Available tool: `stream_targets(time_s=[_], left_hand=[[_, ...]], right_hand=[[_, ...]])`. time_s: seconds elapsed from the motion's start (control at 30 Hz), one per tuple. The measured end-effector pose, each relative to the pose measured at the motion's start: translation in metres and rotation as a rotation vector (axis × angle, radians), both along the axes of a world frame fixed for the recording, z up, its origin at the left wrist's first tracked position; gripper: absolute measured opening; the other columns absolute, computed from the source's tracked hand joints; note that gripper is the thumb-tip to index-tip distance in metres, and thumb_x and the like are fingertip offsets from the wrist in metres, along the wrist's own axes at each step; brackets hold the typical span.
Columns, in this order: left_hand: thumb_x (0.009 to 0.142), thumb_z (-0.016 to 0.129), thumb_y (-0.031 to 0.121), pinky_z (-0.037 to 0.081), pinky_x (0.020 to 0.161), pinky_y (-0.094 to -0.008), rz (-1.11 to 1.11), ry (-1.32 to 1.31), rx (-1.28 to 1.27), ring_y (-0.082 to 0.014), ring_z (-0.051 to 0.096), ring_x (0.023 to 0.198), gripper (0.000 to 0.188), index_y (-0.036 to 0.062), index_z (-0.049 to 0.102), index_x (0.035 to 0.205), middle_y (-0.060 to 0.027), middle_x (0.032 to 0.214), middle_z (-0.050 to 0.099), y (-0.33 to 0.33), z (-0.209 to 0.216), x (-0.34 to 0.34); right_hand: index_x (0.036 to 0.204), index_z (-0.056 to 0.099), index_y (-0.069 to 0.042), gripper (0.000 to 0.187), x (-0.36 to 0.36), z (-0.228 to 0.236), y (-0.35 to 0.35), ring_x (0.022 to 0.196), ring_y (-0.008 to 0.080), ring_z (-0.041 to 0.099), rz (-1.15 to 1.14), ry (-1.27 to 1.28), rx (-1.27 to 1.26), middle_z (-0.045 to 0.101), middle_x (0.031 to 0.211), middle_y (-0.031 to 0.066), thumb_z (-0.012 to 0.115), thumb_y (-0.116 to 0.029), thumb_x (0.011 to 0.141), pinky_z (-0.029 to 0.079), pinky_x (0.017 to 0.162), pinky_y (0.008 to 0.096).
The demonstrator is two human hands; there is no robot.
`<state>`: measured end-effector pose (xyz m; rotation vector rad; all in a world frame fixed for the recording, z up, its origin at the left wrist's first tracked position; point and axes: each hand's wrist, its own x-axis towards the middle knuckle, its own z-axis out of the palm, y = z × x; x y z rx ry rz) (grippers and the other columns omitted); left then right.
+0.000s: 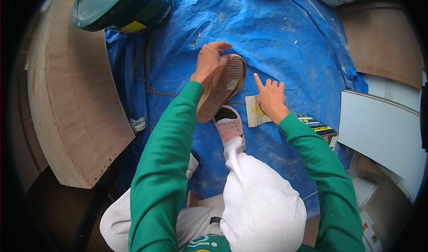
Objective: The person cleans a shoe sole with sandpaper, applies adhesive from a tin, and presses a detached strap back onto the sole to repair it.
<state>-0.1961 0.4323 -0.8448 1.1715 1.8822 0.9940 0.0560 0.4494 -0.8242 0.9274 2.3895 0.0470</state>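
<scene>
My left hand (211,62) grips a shoe (225,83) near its upper end, with fingers curled over the left edge. The shoe's brown, textured sole faces up toward me, and a tan rim runs along its right side. Right of it, my right hand (271,97) is open, its index finger stretched out and the others partly bent. That hand lies over the edge of a small beige paper sheet (254,116); whether it touches the sheet is unclear. My foot in a pink slide sandal (229,129) is just below the shoe.
A blue tarp (272,38) covers the floor. A dark green lidded bucket (149,9) stands far left, above a curved plywood piece (80,87). A black-and-yellow tin (332,138) sits by my right forearm. White and brown panels (383,127) line the right.
</scene>
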Motion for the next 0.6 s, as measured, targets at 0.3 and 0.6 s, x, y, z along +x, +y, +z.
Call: stream_targets(time_s=[0.3, 0.6], left_hand=[[0.093, 0.068, 0.050, 0.047, 0.104, -0.0395, -0.027, -0.538, -0.123, -0.0266, 0.063, 0.119, 0.063, 0.0026, 0.060, 0.135, -0.0177, 0.124, 0.068, 0.033, 0.082, -0.030], [0.087, 0.028, 0.089, 0.041, 0.111, -0.0543, -0.126, -1.399, 0.236, -0.0448, 0.050, 0.134, 0.110, 0.0011, 0.035, 0.153, -0.0335, 0.143, 0.049, -0.024, 0.177, -0.009]], right_hand=[[0.157, 0.032, -0.011, 0.080, 0.002, 0.042, -0.022, 0.100, 0.0356, 0.065, -0.414, 0.342, -0.262, 0.066, 0.108, 0.0196, 0.068, -0.036, 0.090, 0.047, 0.084, 0.0510], [0.152, 0.041, -0.006, 0.065, 0.044, 0.082, -0.067, 0.097, 0.0261, 0.067, -0.973, 1.114, -0.569, 0.066, 0.113, 0.0176, 0.066, -0.028, 0.096, 0.052, 0.087, 0.0365]])
